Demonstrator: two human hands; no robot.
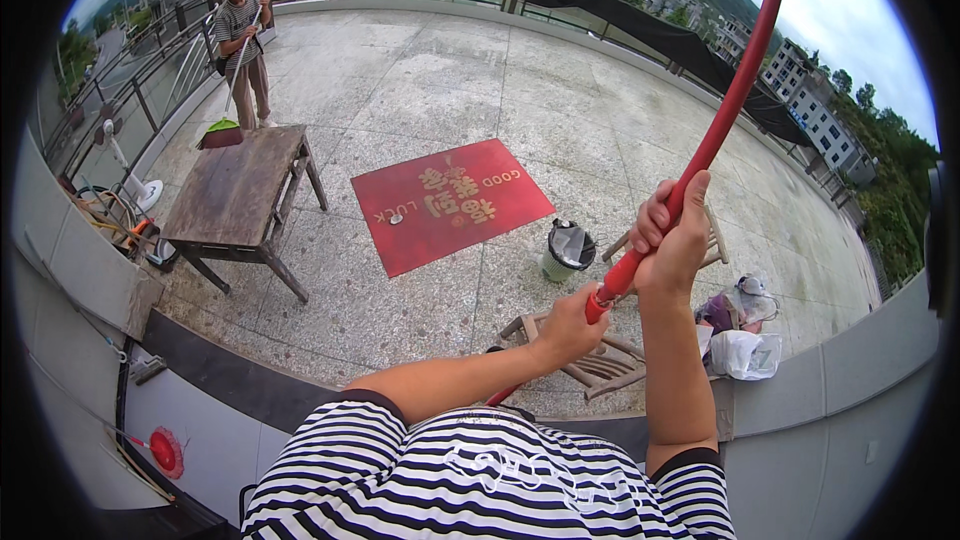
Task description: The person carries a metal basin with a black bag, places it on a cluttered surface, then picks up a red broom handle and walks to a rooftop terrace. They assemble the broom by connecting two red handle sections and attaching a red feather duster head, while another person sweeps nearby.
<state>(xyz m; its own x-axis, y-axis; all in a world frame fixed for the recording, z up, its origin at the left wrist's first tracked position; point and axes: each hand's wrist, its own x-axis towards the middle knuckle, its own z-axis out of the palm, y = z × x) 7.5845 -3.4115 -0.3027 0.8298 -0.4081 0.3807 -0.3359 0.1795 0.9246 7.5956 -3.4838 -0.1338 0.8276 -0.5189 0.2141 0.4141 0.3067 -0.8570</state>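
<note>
A long red pole slants across the right side of the head view, and its upper end runs out of the picture. My right hand is wrapped round it partway up. Lower down, my left hand grips it just below a joint where a thicker red sleeve meets the lower part. Below the left hand, a short stretch of red shows near my shirt, and the bottom end is hidden. Under my hands stands a wooden slatted chair, partly covered by my arms.
On the terrace floor lie a red doormat and several plastic bags. A lined bin stands near the chair. To the left are a wooden table, a white standing fan and a person holding a broom.
</note>
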